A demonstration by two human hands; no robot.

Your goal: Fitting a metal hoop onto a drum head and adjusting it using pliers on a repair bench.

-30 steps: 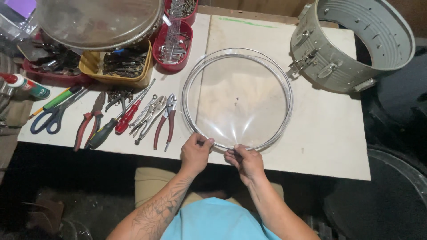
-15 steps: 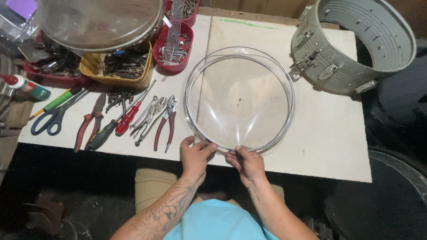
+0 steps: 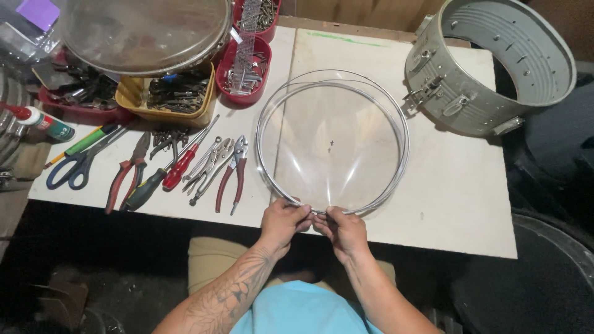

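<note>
The left hand (image 3: 283, 221) and right hand (image 3: 342, 230), closed in pinches on the near rim of the clear drum head (image 3: 332, 142) at frame centre, have drawn closer together than a moment ago. Bare white tabletop (image 3: 458, 192) lies right of it, up to the near edge. Upper left, a red tray (image 3: 247, 71) and a yellow tray (image 3: 170, 99) hold small metal hardware.

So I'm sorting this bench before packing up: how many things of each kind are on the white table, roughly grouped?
Clear round drum heads with metal hoops: 2, one at the hands, one atop the trays
Grey metal drum shell: 1
Parts trays: 4, three red, one yellow
Blue-handled scissors: 1
Glue bottle: 1
Total: 9; the hand tools overlap too much to count.
</note>
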